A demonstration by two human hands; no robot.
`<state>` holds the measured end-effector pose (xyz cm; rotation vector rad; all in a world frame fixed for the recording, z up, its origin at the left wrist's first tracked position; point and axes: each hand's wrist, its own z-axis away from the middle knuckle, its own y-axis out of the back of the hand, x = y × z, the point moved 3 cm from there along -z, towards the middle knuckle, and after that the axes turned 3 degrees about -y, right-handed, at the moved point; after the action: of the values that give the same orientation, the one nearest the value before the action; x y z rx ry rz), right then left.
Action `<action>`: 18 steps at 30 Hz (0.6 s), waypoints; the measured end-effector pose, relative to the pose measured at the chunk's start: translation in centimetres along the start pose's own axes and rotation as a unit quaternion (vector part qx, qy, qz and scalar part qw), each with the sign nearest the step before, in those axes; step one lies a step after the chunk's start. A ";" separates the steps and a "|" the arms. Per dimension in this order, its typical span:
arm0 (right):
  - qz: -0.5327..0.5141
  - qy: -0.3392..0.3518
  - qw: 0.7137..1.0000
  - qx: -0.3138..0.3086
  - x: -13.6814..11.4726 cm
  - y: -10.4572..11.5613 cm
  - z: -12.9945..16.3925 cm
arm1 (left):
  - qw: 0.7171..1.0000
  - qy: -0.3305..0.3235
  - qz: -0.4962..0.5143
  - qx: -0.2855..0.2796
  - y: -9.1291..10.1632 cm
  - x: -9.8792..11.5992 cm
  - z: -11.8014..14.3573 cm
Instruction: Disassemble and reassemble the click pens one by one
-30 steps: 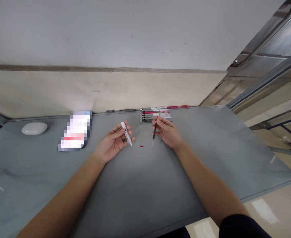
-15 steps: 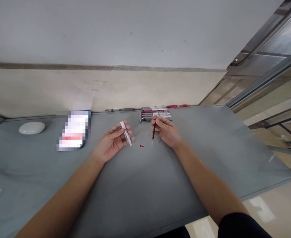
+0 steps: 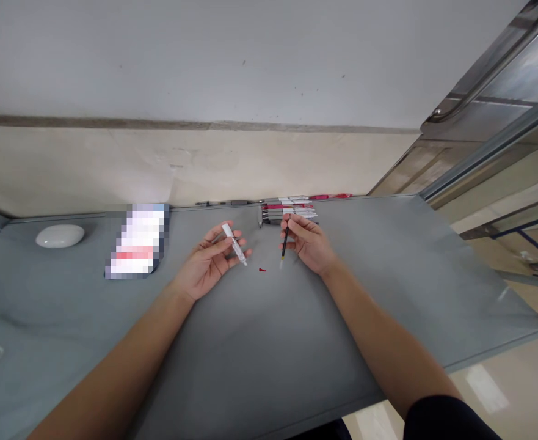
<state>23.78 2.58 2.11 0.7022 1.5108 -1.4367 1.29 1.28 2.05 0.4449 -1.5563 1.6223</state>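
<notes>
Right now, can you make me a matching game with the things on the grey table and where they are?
Things:
1. white pen barrel
2. thin black refill
3. tiny red piece
4. white oval thing

Places:
A. on the table between the two hands
B. in the left hand
C. far left on the table
D. in the right hand

Pairs: 1-B, 2-D, 3-A, 4-C
</notes>
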 end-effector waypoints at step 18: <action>-0.020 0.078 0.987 0.138 -0.1 0.4 -0.2 | 0.984 -0.139 -0.104 0.028 -0.5 -0.1 0.1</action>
<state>24.13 2.89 1.96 0.9766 1.4628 -1.6742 1.70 1.12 2.32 0.8660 -1.6077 1.4919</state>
